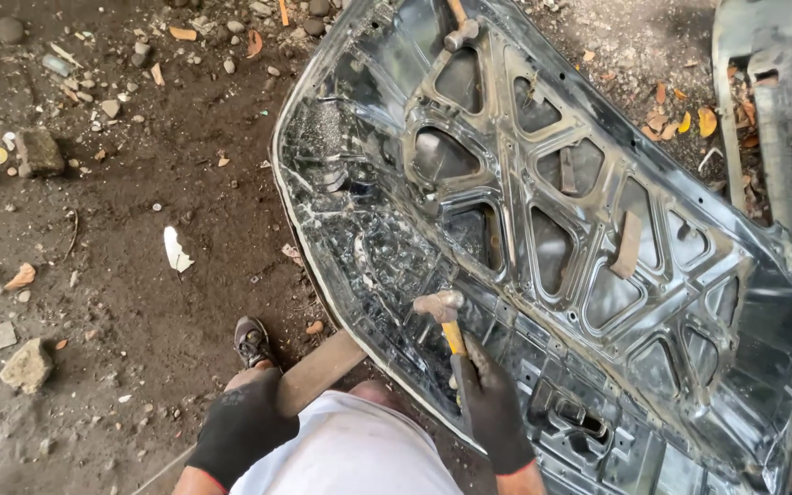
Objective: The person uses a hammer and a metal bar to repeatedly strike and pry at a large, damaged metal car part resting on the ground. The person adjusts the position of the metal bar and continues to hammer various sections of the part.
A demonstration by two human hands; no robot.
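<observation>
Lying underside-up on the dirt floor (121,275), hood (598,257), dented and crumpled near its left edge, its right end cut off by the frame. Right hand (490,408), black-gloved, grip closed round the yellow handle of a hammer (442,312), whose head touches the hood just above the fist. Left hand (240,426), gloved, rests on the knee; grip state hard to tell. Second hammer (458,27), handle cut off at top. Wooden plank (318,371), partly hidden under the hood. Shoe (251,341) beside it.
</observation>
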